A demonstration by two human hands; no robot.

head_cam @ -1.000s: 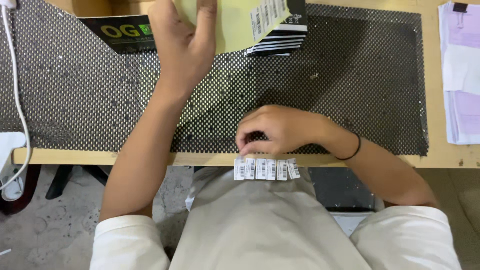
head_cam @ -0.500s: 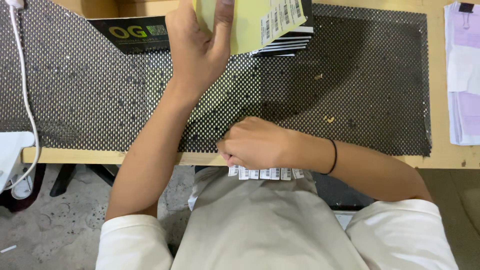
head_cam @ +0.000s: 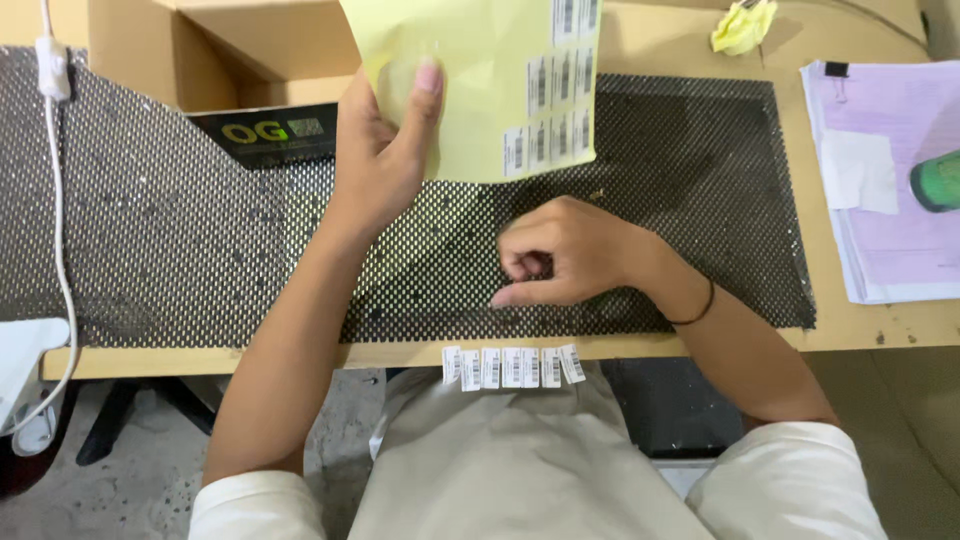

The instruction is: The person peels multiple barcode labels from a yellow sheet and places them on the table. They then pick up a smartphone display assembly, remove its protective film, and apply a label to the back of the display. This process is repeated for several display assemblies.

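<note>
Head view, seated at a wooden table (head_cam: 700,40) covered by a black perforated mat (head_cam: 160,240). Left hand (head_cam: 385,150) raised over the mat, closed on a yellow backing sheet (head_cam: 465,90) — thumb pressed on its face, fingers behind — holding it tilted, upper part out of frame. The sheet carries white barcode labels (head_cam: 548,110) in columns along its right edge. Right hand (head_cam: 565,252) sits low over the mat just below the sheet's lower edge, fingers curled inward, index finger extended toward the left; cannot tell whether anything is pinched inside the curl. Dark band on the right wrist. A row of six white barcode labels (head_cam: 512,366) hangs from the near table edge, side by side, just beside the person's lap. Behind the left hand: a black box (head_cam: 265,130) with green lettering lying on the mat, against a cardboard box (head_cam: 200,50). Far right — a stack of lilac papers (head_cam: 880,230) with a clip at its top corner. White cable (head_cam: 55,180) runs down the left side. Crumpled yellow scrap (head_cam: 743,25) at the table's far edge.
</note>
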